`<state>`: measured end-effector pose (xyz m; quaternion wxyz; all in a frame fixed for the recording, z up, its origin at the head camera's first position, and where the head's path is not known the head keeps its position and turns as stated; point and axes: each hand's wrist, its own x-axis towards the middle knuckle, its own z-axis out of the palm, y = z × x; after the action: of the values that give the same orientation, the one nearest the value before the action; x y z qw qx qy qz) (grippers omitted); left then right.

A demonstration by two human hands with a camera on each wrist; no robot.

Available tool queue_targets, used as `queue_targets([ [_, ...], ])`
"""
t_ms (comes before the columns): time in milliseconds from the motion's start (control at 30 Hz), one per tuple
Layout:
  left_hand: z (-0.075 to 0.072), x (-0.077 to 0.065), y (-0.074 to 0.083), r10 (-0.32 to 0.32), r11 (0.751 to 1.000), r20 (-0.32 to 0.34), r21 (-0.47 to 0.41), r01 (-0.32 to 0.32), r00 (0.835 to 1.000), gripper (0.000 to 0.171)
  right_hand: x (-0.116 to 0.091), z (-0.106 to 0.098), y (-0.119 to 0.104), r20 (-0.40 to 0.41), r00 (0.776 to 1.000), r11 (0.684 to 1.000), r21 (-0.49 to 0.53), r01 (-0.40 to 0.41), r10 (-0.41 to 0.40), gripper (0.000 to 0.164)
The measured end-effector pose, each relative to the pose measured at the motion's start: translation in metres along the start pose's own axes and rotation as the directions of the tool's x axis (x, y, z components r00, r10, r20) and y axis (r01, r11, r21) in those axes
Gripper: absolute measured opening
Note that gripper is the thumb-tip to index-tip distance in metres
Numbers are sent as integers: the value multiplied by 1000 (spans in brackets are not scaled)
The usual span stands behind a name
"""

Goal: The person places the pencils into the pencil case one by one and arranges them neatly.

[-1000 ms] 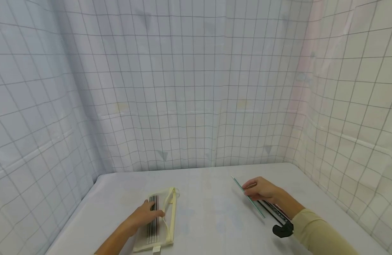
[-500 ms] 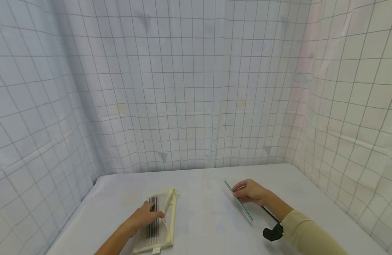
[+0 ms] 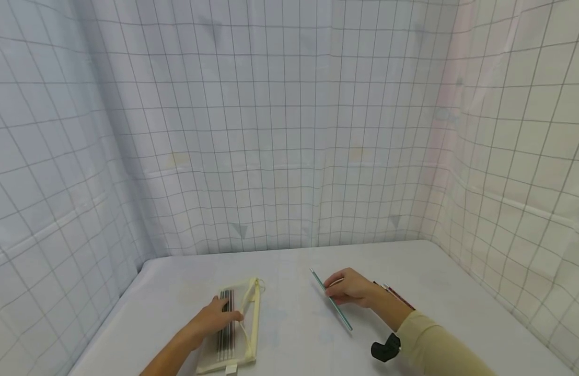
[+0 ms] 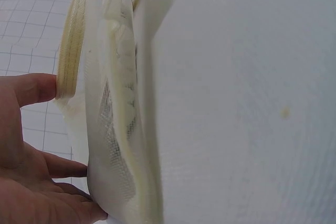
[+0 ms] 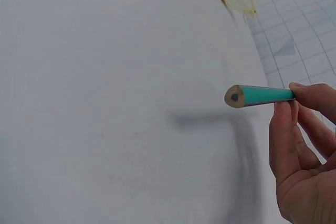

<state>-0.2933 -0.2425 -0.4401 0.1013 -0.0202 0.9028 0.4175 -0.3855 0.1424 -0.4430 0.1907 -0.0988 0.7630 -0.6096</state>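
Observation:
A teal pencil (image 3: 332,300) is pinched between the thumb and fingers of my right hand (image 3: 350,287), slanting above the white table. Its near end (image 5: 234,96) shows bare wood round a dark core in the right wrist view. My left hand (image 3: 214,318) rests on a see-through mesh pencil case (image 3: 209,352) with cream zipper edging. In the left wrist view, the thumb touches the zipper band (image 4: 71,51) and the other fingers, spread apart from it, press the mesh. Several dark pencils (image 3: 227,339) lie side by side in the case, partly hidden by the hand.
Dark red and other pencils (image 3: 402,298) lie on the white-covered table (image 3: 280,355) beyond my right forearm, partly hidden by it. A black device (image 3: 385,348) sits at the right wrist. Grid-patterned white curtains (image 3: 289,156) enclose the back and sides.
My right hand has carried the teal pencil leftward, towards the pencil case, away from the pencils on the right. The left hand and the case have stayed in place.

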Motion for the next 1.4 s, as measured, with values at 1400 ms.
queue_targets([
  [1400, 0, -1, 1, 8, 1000, -15, 26, -8, 1000, 96, 30, 140, -23, 42, 999, 1000, -12, -19, 19, 14],
])
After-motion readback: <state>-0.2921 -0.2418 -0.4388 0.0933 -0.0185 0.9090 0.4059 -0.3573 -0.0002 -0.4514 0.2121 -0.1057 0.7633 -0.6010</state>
